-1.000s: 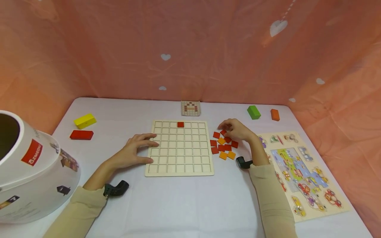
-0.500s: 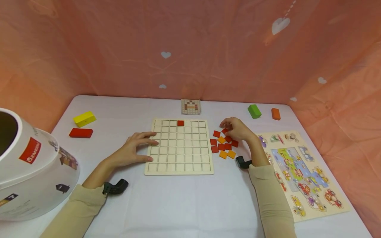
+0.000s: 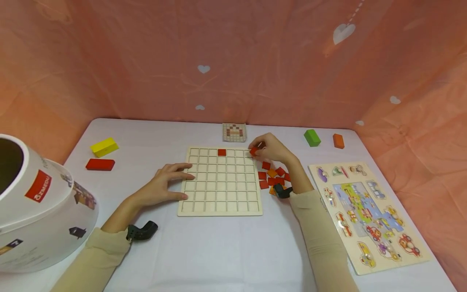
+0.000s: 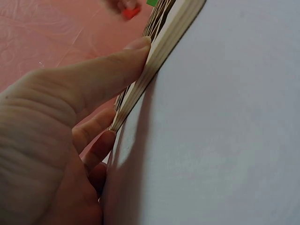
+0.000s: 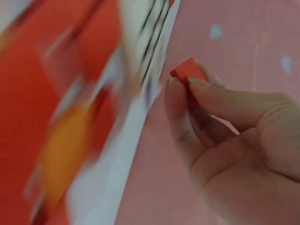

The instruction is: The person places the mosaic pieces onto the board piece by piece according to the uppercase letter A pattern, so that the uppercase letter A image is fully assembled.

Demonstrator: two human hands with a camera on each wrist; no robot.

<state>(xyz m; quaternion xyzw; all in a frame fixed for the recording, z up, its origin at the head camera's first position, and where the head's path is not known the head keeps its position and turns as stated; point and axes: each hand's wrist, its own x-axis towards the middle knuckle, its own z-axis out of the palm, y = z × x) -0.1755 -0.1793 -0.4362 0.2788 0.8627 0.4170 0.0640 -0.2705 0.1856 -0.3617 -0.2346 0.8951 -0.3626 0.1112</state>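
A pale wooden grid board (image 3: 220,190) lies mid-table, with one red square tile (image 3: 221,152) in its top row. My left hand (image 3: 162,184) rests at the board's left edge, fingers spread over the rim; in the left wrist view the thumb (image 4: 108,70) lies along that edge. My right hand (image 3: 271,148) pinches a red tile (image 5: 190,72) between thumb and fingertips, over the board's top right corner. Right of the board lie several loose red tiles (image 3: 263,184) and orange tiles (image 3: 272,173), partly hidden by the right wrist's camera.
A small pattern card (image 3: 234,133) lies behind the board. A picture puzzle (image 3: 368,219) is at the right, a white bucket (image 3: 47,219) at the left. Yellow (image 3: 104,147), red (image 3: 100,164), green (image 3: 312,138) and orange blocks (image 3: 338,141) lie farther back.
My right hand has left the loose tiles and moved left to the board's top right corner, carrying a red tile. The left hand stays at the board's edge.
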